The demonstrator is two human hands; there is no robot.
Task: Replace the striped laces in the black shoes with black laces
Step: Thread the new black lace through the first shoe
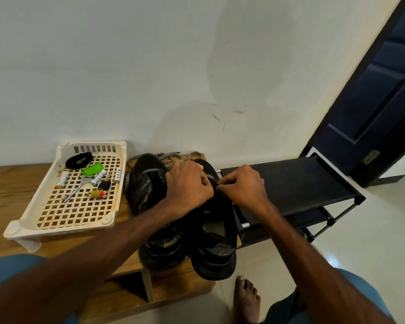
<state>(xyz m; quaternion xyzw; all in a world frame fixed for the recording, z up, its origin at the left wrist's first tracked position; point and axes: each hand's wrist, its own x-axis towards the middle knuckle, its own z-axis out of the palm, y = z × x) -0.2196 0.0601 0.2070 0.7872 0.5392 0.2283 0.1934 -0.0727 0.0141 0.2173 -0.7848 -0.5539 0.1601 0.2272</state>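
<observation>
Two black shoes stand side by side on a wooden bench [14,183], toes toward the wall. The left shoe [147,188] has bare eyelets. My left hand [187,185] rests on the front of the right shoe [215,246]. My right hand [241,185] pinches a thin black lace [216,184] over that shoe's eyelets, fingertips of both hands meeting there. Striped black-and-white laces [171,157] lie loose behind the shoes by the wall. A coiled black lace [78,159] sits in the cream tray [63,220].
The cream lattice tray also holds batteries [98,177], a green tag [92,170], keys and small items. A black shoe rack [297,183] stands right of the bench. A dark door [381,101] is at far right. My bare foot [246,298] is on the tiled floor.
</observation>
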